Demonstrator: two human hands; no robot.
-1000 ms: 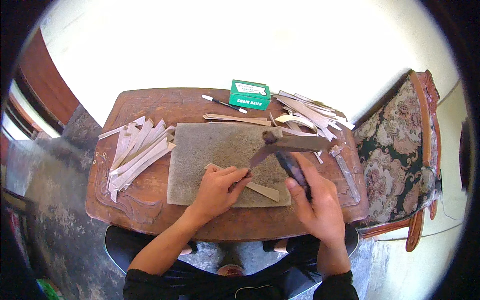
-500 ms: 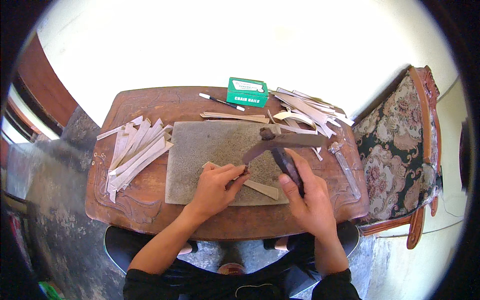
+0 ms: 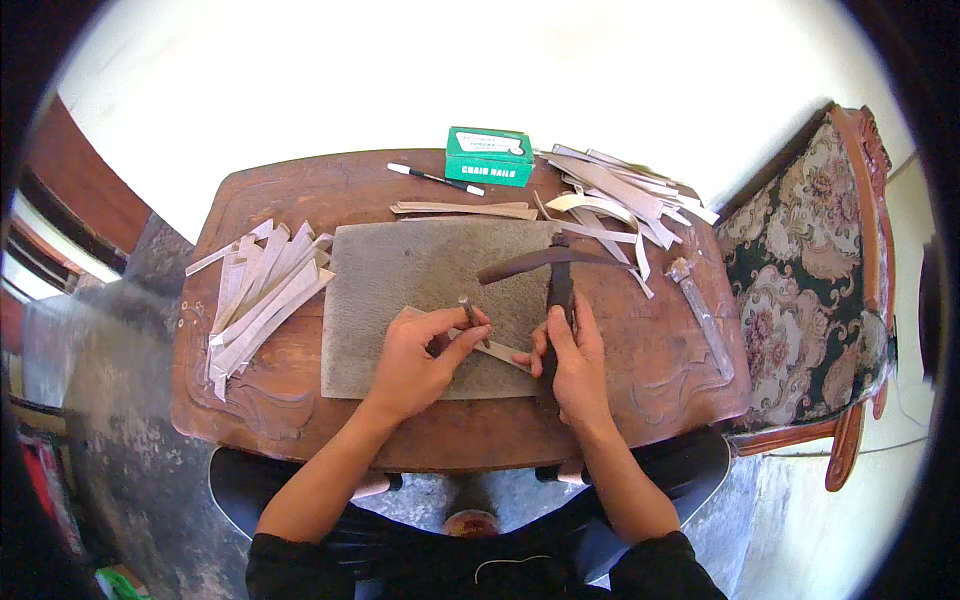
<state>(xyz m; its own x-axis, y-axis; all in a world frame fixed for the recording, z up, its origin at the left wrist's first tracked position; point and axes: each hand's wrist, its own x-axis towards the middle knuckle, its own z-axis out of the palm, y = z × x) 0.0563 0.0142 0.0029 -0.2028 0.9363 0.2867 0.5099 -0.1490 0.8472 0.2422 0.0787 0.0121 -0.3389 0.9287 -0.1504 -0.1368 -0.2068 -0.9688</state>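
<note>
Between the thumb and fingertips of my left hand (image 3: pixel 420 360) stands a short metal punch (image 3: pixel 466 306), slightly tilted. Below it a narrow pale strip (image 3: pixel 503 352) lies on the grey rectangular slab (image 3: pixel 385 265), its left part mostly covered by that hand. My right hand (image 3: pixel 577 375) is wrapped round the dark handle of a hammer (image 3: pixel 520 265), whose long curved head points across the slab. Fingers of the right hand reach to the strip's right end, seemingly touching it.
On the carved wooden table (image 3: pixel 290 425) lie a left pile of strips (image 3: pixel 265 300), a right pile of strips (image 3: pixel 620 195), a pen (image 3: pixel 435 179), a green box (image 3: pixel 488 160) and a second hammer-like tool (image 3: pixel 702 318). A floral chair (image 3: pixel 800 270) stands at the right.
My right hand has lowered and drawn left with the hammer, its fingers now at the strip's end. The punch shows more plainly in my left hand. The whole view has shifted slightly.
</note>
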